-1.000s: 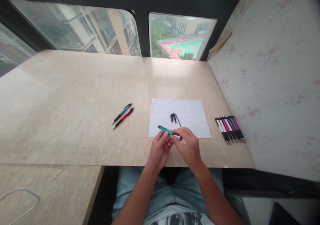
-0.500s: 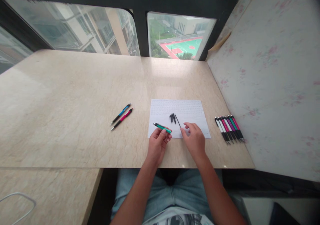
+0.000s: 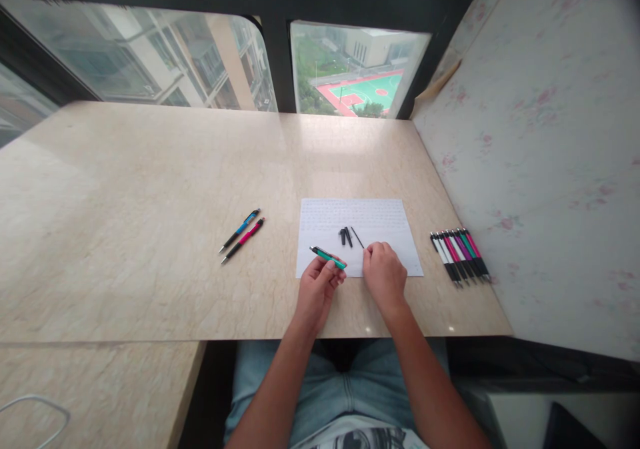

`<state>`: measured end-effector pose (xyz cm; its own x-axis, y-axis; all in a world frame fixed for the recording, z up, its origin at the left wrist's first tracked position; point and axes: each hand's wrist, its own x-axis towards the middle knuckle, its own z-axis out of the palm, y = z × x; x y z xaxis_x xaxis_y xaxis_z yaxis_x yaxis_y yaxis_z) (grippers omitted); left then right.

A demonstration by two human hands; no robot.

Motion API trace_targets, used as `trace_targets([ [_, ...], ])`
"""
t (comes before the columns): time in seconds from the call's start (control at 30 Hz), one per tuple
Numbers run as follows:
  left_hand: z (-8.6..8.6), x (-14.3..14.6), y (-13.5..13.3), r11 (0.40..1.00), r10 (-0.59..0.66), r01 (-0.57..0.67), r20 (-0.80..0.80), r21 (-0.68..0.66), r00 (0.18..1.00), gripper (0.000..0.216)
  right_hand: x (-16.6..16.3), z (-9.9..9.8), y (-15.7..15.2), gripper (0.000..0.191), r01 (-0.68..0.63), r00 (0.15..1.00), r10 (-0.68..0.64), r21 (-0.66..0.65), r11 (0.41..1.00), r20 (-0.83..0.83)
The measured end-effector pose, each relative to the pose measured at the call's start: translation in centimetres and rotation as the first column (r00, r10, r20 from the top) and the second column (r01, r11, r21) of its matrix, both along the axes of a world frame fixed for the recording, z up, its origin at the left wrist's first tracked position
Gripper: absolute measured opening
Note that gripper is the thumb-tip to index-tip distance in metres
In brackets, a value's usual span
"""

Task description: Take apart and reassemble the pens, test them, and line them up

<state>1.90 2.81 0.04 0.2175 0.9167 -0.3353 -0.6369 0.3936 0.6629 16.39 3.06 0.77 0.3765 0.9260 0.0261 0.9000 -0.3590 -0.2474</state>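
My left hand [image 3: 320, 288] holds a green and black pen barrel [image 3: 327, 257] just above the near left corner of a white sheet of paper [image 3: 385, 226]. My right hand [image 3: 384, 274] rests on the sheet's near edge with its fingertips pinched on the lower end of a thin black refill [image 3: 357, 237]. Small black pen parts [image 3: 345, 236] lie on the paper just beyond both hands.
A blue pen [image 3: 243, 226] and a pink pen [image 3: 245, 238] lie side by side to the left of the paper. Several pens [image 3: 461, 254] are lined up at the right, close to the wall. The marble table [image 3: 125, 222] ends near my lap.
My hands have come apart. The right hand left the green pen, moved right onto the paper and closed its fingertips on the thin refill. The left hand kept the pen.
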Motion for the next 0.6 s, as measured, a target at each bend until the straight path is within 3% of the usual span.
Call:
trace_targets([
  [0.13,0.0,0.0,0.0,1.0,0.011,-0.011,0.006,0.001,1.0,0.019,0.7,-0.1,-0.1,0.016,0.001,0.999,0.002,0.069,0.998,-0.052],
  [0.23,-0.1,0.0,0.0,1.0,0.016,-0.016,0.02,-0.001,1.0,0.018,1.4,-0.1,-0.7,0.017,0.01,0.98,0.026,0.181,0.983,-0.196],
  [0.4,0.0,-0.2,0.0,0.995,0.102,-0.101,0.076,-0.02,0.992,0.017,2.0,0.9,-2.6,0.016,0.003,0.817,0.178,0.313,0.95,-0.549],
  [0.5,0.1,-0.4,0.1,0.985,0.173,-0.169,0.107,-0.046,0.979,0.021,2.1,1.8,-3.7,0.016,-0.023,0.741,0.268,0.376,0.926,-0.616],
  [0.6,0.2,-0.5,0.2,0.974,0.223,-0.216,0.127,-0.065,0.967,0.024,2.3,2.5,-4.4,0.013,-0.07,0.721,0.333,0.414,0.908,-0.608],
])
